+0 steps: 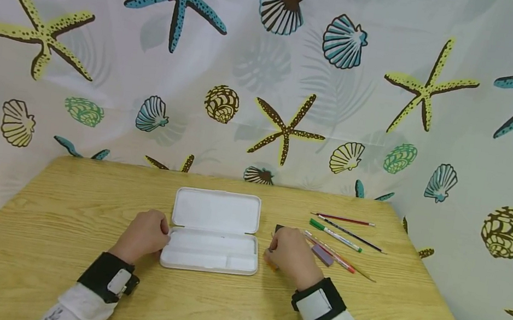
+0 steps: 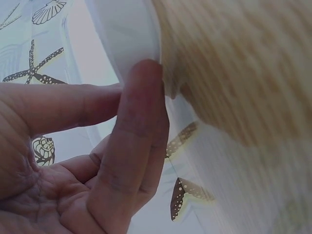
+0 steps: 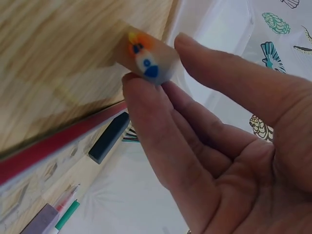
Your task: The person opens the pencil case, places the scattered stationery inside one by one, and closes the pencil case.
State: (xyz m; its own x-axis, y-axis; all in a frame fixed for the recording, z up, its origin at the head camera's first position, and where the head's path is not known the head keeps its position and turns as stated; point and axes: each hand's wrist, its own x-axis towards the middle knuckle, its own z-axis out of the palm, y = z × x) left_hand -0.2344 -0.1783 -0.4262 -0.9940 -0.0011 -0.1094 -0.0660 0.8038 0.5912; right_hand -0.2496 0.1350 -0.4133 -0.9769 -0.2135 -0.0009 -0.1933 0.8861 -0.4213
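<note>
Bench [image 1: 53,218]: stretching beneath everything.
Case [image 1: 216,211]: lying open on the bench; opening looks done, filling seems left.
Left hand [image 1: 143,235]: pinching the case's left edge, thumb and fingers nearly meeting.
Right hand [image 1: 293,257]: hovering just right of the case, thumb and fingertips pinching.
Pencils [image 1: 346,219], green pen [image 1: 336,235]: lying outside, farther right.
Small block [image 3: 146,58]: sitting in that right-hand pinch.

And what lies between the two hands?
In the head view, the open case lies there: the left hand holds its side, and the right hand is near its other side.
</note>
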